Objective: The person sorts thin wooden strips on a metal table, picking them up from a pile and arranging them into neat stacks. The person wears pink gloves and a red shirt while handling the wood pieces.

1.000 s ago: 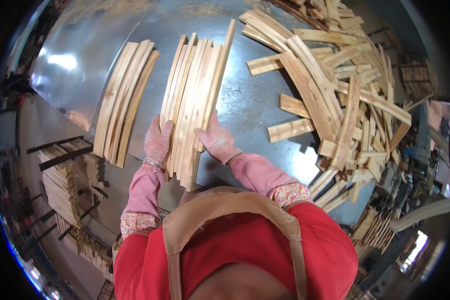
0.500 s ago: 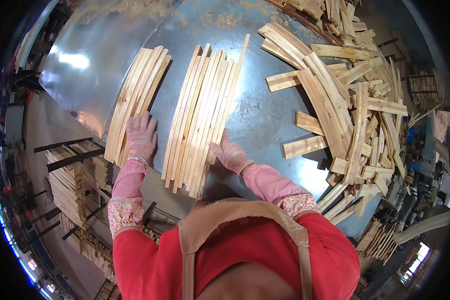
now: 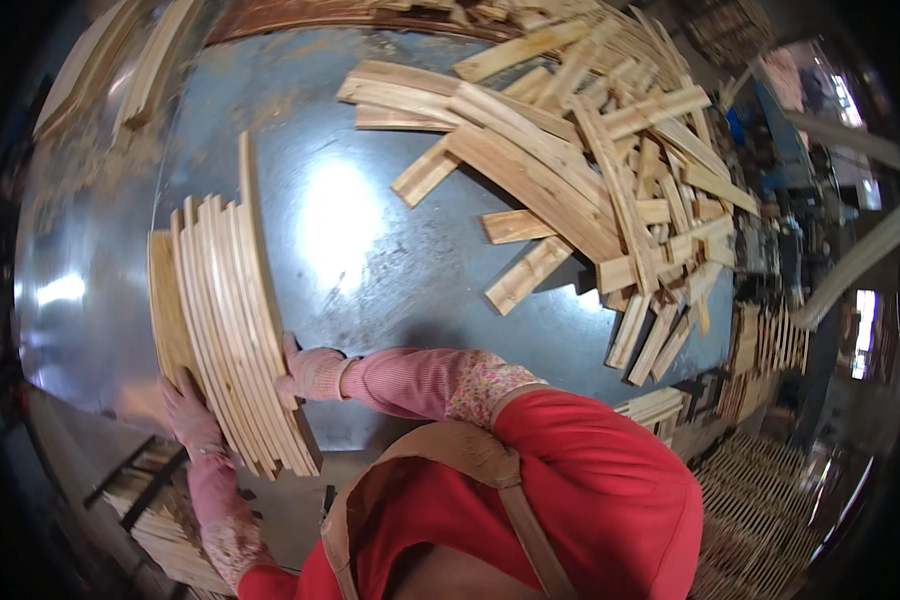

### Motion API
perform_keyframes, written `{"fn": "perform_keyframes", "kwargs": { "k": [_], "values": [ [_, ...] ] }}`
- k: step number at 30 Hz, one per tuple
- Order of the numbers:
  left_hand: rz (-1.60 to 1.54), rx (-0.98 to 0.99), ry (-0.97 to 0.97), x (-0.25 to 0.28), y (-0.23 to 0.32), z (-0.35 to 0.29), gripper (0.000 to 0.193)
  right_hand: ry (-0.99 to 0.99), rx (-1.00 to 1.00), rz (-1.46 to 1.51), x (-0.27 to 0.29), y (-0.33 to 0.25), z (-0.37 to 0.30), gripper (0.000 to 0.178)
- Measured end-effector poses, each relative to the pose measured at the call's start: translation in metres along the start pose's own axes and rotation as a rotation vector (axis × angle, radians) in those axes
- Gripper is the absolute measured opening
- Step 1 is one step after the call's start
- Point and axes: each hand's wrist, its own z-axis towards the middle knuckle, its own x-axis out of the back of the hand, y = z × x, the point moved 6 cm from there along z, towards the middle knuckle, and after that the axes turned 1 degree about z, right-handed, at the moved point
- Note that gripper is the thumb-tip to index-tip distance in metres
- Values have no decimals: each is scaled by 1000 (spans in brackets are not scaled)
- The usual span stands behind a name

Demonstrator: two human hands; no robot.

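A bundle of long pale wooden strips lies side by side on the metal tabletop, at the left. One strip sticks out past the others at the far end. My left hand, in a pinkish glove, holds the bundle's left side near its close end, with some fingers hidden by the wood. Against the right side, my gloved right hand grips the strips, its thumb raised and its fingertips partly hidden. The bundle sits between both hands.
A loose heap of wooden boards spreads over the table's far right. More long boards lie at the far left. Stacked wood rests on a dark rack below the table's near left edge. Slatted wood is at lower right.
The view has swung right. The smaller left stack and the larger bundle, apart before, now lie together. My left hand has moved from atop the smaller stack to the joined bundle's left side.
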Motion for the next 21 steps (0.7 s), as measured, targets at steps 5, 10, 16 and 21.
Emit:
{"fn": "perform_keyframes", "kwargs": {
  "k": [5, 10, 16, 21],
  "values": [
    [-5, 43, -158, 30, 16, 7, 80, 511, 212, -277, 137, 56, -56, 72],
    [31, 2, 87, 36, 25, 16, 76, 1206, -282, -705, 322, 220, -219, 67],
    [-579, -295, 543, 164, 198, 20, 64, 884, -342, -269, 320, 186, -190, 45],
    [-999, -510, 492, 224, 354, 16, 62, 374, -71, 99, 157, 70, -43, 41]
  ]
}}
